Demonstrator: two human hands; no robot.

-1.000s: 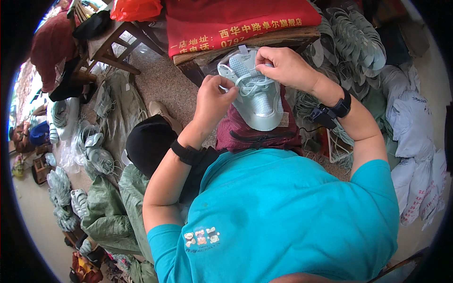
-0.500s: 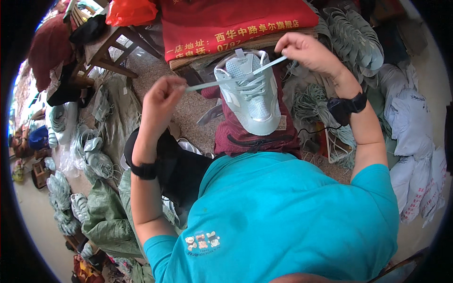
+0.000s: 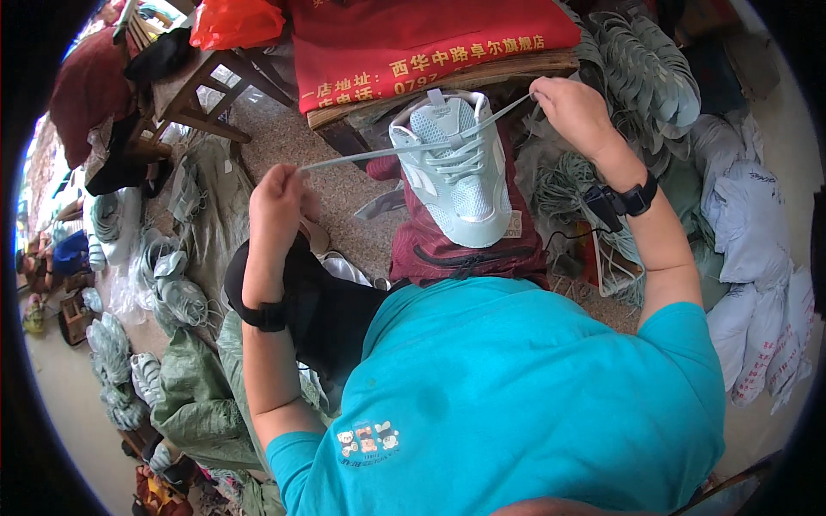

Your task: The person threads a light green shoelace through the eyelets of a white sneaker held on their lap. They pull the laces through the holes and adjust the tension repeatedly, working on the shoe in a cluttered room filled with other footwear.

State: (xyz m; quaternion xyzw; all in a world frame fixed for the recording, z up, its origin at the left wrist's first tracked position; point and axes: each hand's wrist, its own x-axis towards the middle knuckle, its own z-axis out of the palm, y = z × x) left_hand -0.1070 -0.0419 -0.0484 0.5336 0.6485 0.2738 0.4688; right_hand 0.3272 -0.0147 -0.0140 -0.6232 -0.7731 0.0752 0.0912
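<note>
We have the pale mint sneaker (image 3: 460, 176) resting toe-toward-us on a maroon bag (image 3: 465, 249) in our lap, laced up most of its eyelets — our left hand (image 3: 277, 206) and right hand (image 3: 575, 112) each pinch one end of the shoelace (image 3: 379, 153), drawn taut out to the sides, so by our reckoning only the top eyelets and the knot remain. Around us a gritty floor (image 3: 344, 198) is heaped with bundled mint shoe uppers (image 3: 654, 73) and stuffed sacks (image 3: 757, 232), a red banner (image 3: 413, 39) draped over the wooden counter (image 3: 516, 70) ahead.

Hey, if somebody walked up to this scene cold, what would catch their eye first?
Probably the pale mint sneaker at centre, resting on a maroon bag in the person's lap. Its lace is stretched taut between the left hand and the right hand. Behind it lies a red cloth with yellow lettering.
</note>
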